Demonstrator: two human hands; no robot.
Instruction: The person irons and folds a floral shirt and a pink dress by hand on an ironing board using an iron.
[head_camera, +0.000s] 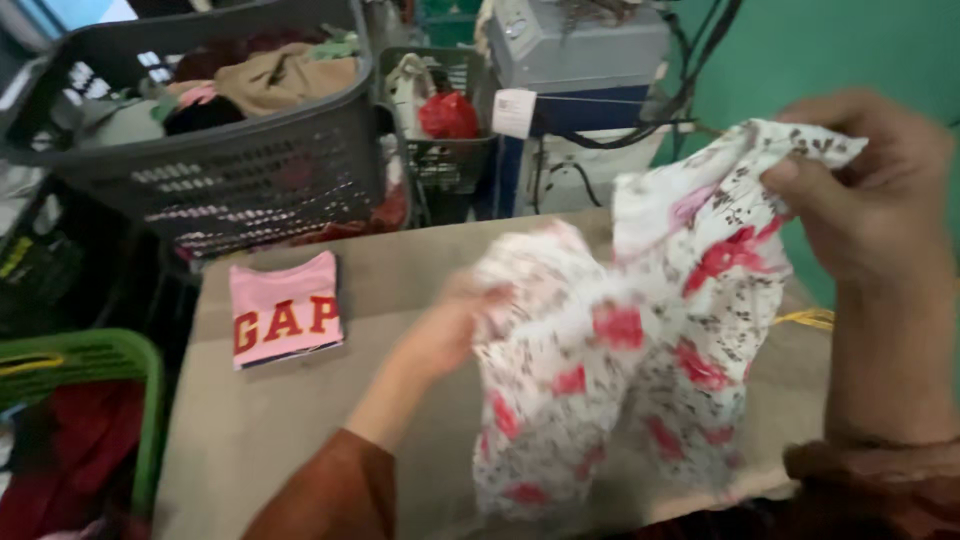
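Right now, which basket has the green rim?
The green-rimmed basket at bottom left, holding dark red cloth. The other two, a big dark grey basket and a small dark basket, sit behind the table.

We see a beige tabletop (300, 420) before a green wall (820, 50), dark laundry baskets (250, 170) of clothes behind, and a green basket (110, 352) at left.

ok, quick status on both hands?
Left hand: blurred, gripping the floral garment at its left side.
Right hand: closed, pinching the garment's top edge.
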